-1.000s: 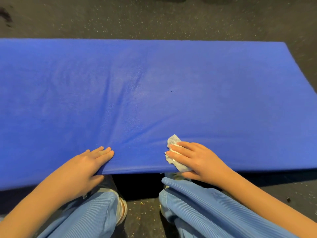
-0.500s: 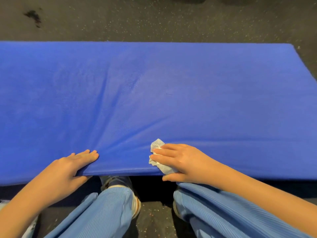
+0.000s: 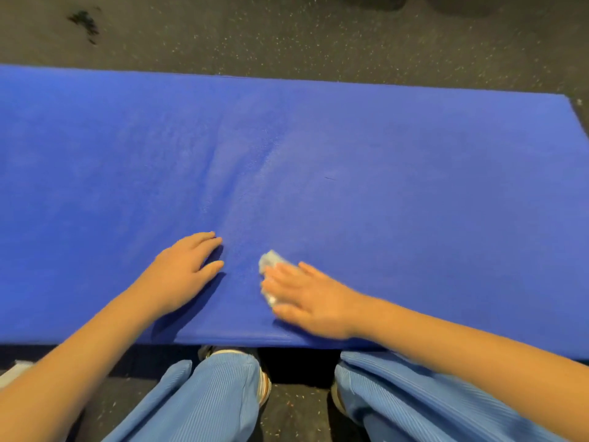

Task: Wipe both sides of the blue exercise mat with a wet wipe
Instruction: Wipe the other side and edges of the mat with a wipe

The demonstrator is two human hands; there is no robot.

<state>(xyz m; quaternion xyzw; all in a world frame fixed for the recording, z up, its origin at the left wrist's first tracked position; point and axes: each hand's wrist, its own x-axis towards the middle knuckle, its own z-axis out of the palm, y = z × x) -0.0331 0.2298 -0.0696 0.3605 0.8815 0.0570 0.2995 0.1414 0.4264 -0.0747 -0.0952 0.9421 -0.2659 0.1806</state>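
**Mat surface under wipe, both hands flat on it**

The blue exercise mat (image 3: 382,154) lies spread across the dark speckled floor (image 3: 287,36), its long side facing the person; its left end runs out of view and its far right corner is visible; shallow creases cross its middle. The wet wipe (image 3: 270,258), white and crumpled, sits on the mat's upper face near the near edge, roughly central. The right hand (image 3: 307,298) lies over the wipe with fingers extended and spread, pressing it down rather than clutching it; the wipe protrudes past the fingertips; this hand is motion-blurred. The left hand (image 3: 181,269) rests palm-down on the mat just beside, apart from the wipe, fingers straight, grasping nothing. Below the near edge, knees in light blue ribbed trousers (image 3: 216,400) and a shoe (image 3: 264,386) are seen. A dark smudge (image 3: 83,22) marks the floor beyond the mat, far left.
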